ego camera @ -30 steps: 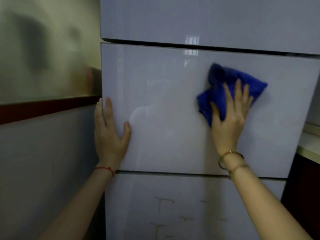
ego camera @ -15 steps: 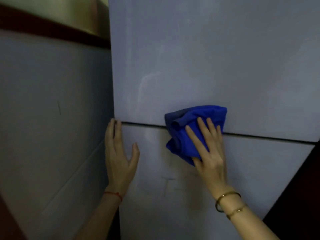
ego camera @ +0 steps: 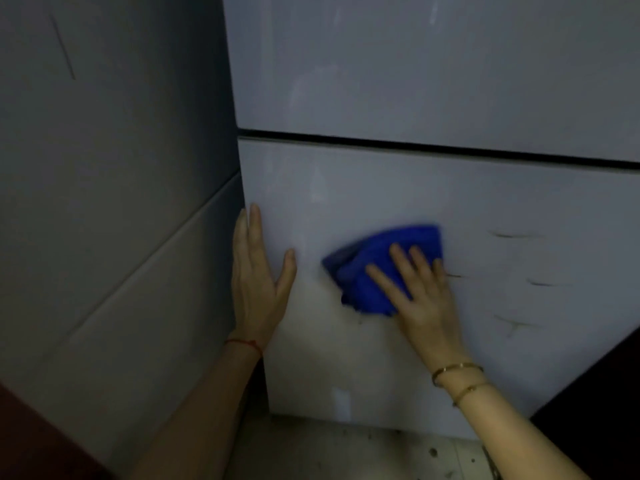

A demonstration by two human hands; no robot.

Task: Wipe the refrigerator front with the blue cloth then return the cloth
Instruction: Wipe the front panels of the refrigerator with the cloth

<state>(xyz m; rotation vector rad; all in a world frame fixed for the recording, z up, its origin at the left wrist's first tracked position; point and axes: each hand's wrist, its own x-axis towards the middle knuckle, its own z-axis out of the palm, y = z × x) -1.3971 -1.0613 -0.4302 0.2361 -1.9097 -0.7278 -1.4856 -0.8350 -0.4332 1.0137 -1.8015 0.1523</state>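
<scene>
The white refrigerator front (ego camera: pixel 450 81) fills the upper right of the view, split by a dark horizontal seam. Its bottom panel (ego camera: pixel 519 209) carries a few dark scratch marks on the right. My right hand (ego camera: pixel 420 296) presses a bunched blue cloth (ego camera: pixel 367 268) flat against the bottom panel, fingers spread over it. My left hand (ego camera: pixel 256 275) lies flat and open on the panel's left edge, beside the cloth and not touching it.
A grey tiled wall (ego camera: pixel 104 168) runs along the left, meeting the refrigerator's side. Speckled floor (ego camera: pixel 346 455) shows below the bottom panel. A dark cabinet (ego camera: pixel 602 410) stands at the lower right.
The view has dropped downward. My right hand moved the cloth from the middle panel, across the seam, onto the bottom panel. My left hand slid down the left edge with it.
</scene>
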